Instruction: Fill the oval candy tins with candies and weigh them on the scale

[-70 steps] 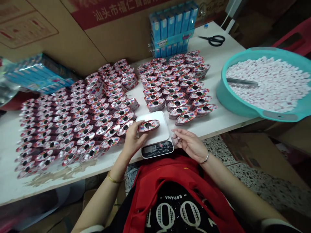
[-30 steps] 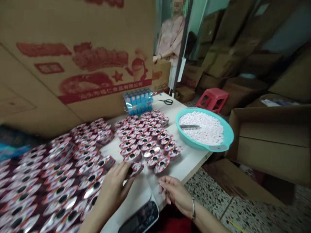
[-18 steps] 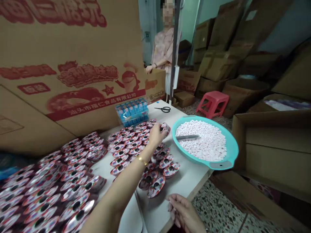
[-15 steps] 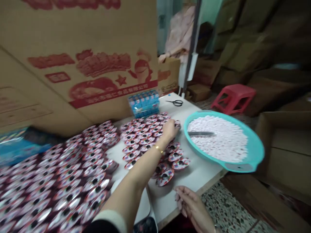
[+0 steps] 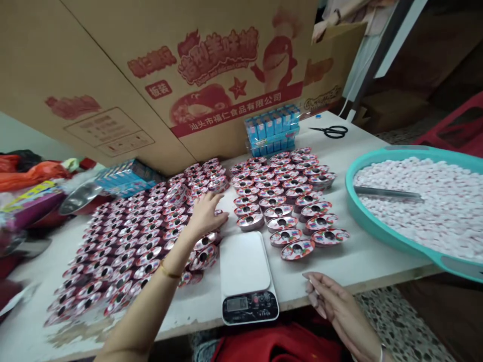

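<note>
My left hand (image 5: 206,213), with a gold bracelet at its wrist, reaches over the left group of small oval patterned packs (image 5: 128,251), its fingers apart and touching or just above the packs. My right hand (image 5: 335,306) hovers near the table's front edge, palm turned inward, fingers loosely curled and apart with nothing in them. Between the hands lies a white digital scale (image 5: 245,264) with a bare plate. A second group of oval packs (image 5: 281,193) stands behind it. At the right, a turquoise basin (image 5: 354,211) holds many small white pieces and a metal tool (image 5: 388,193).
Large printed cardboard boxes (image 5: 151,60) line the back. Blue packaged boxes (image 5: 271,130) and black scissors (image 5: 332,131) lie near them. A metal bowl (image 5: 81,196) and coloured bags are at left. Another person's hand (image 5: 320,30) shows at top.
The view has turned left. My left hand has moved from the right group of packs to the left group, and its fingers have spread. The scale now shows fully.
</note>
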`<action>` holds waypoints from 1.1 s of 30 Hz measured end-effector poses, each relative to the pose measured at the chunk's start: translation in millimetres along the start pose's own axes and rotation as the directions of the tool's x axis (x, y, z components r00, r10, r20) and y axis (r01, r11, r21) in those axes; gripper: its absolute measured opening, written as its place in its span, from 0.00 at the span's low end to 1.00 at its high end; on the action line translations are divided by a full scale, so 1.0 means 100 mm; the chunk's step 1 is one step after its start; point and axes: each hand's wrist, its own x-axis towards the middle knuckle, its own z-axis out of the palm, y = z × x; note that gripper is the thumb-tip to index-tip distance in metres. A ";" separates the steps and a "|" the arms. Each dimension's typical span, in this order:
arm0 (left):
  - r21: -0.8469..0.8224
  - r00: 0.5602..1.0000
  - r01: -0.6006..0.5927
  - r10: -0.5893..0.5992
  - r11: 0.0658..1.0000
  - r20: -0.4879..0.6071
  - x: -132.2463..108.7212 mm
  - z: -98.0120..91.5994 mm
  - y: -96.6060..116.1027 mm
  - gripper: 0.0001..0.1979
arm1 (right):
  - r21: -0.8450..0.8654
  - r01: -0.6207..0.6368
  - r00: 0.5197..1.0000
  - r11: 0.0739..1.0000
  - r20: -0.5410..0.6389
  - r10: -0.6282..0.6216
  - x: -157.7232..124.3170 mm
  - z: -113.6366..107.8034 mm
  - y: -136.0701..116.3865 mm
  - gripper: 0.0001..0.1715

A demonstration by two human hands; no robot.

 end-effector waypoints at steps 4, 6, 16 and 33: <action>0.157 0.983 0.112 -0.132 0.981 0.127 -0.25 0.20 -0.29 0.19 | -0.056 0.025 0.998 0.998 0.061 -0.022 -0.01 0.18 0.03 0.22; 0.177 0.982 0.130 -0.151 0.976 0.117 -0.23 0.22 -0.25 0.17 | -0.071 0.045 0.995 0.996 0.097 -0.038 -0.04 0.26 0.04 0.21; 0.047 0.990 -0.143 0.143 0.989 0.007 -0.69 -0.46 0.39 0.16 | -0.111 0.032 0.989 0.993 0.148 -0.015 -0.28 0.28 0.18 0.23; -0.291 0.979 -0.094 0.035 0.952 -0.202 -1.46 -0.20 0.34 0.17 | -0.249 0.004 0.980 0.969 0.193 0.046 -0.44 0.40 0.16 0.22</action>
